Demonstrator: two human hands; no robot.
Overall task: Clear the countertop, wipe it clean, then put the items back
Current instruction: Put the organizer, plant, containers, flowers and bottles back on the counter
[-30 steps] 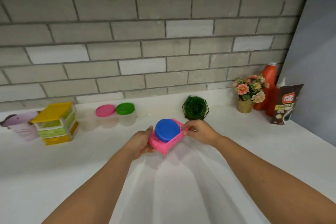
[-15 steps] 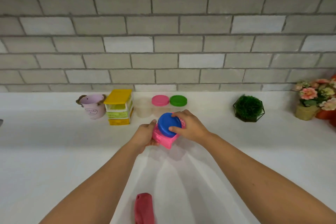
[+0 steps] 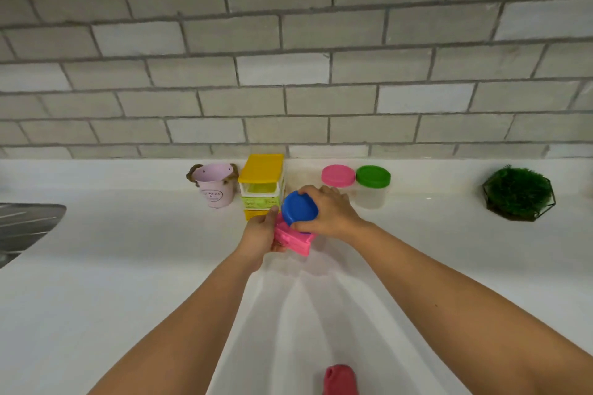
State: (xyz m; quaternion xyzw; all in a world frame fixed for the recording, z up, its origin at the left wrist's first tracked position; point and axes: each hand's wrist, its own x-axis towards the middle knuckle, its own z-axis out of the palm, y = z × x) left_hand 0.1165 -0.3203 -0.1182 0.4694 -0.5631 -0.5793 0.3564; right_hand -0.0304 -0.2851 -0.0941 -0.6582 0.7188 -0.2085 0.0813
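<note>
Over the pink box [image 3: 296, 239], the round blue lid [image 3: 299, 208] sits tilted.

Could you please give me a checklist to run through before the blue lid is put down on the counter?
1. Right hand grips blue lid: ok.
2. Left hand holds pink box: ok.
3. Blue lid level: not ok, tilted.
4. Lid free of the box: cannot tell, hand hides its underside.
5. Room left of pink-lidded jar: cannot tell, right hand covers it.
</note>
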